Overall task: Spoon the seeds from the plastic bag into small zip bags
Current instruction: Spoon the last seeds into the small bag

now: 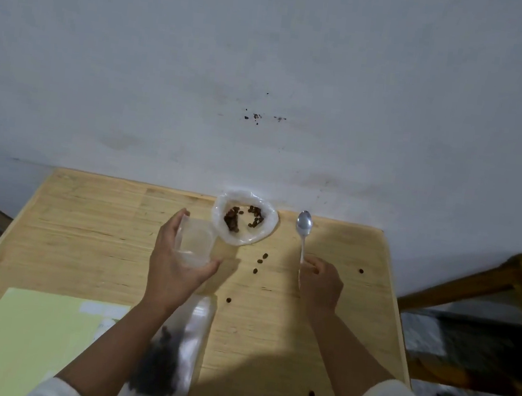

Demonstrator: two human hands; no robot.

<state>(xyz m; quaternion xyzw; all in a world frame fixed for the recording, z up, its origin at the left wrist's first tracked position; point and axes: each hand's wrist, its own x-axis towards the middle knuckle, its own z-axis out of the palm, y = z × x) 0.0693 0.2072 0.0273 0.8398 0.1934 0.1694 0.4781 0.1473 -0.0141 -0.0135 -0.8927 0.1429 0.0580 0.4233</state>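
A white plastic bag, rolled open, sits at the table's far edge with brown seeds inside. My left hand holds a small clear zip bag just left of it, mouth toward the plastic bag. My right hand pinches the handle of a metal spoon, whose empty bowl points away from me, right of the plastic bag. Several loose seeds lie on the wood between my hands.
The wooden table stands against a white wall. A pale green sheet covers its near left part. A filled clear bag of seeds lies under my left forearm. A wooden frame stands to the right.
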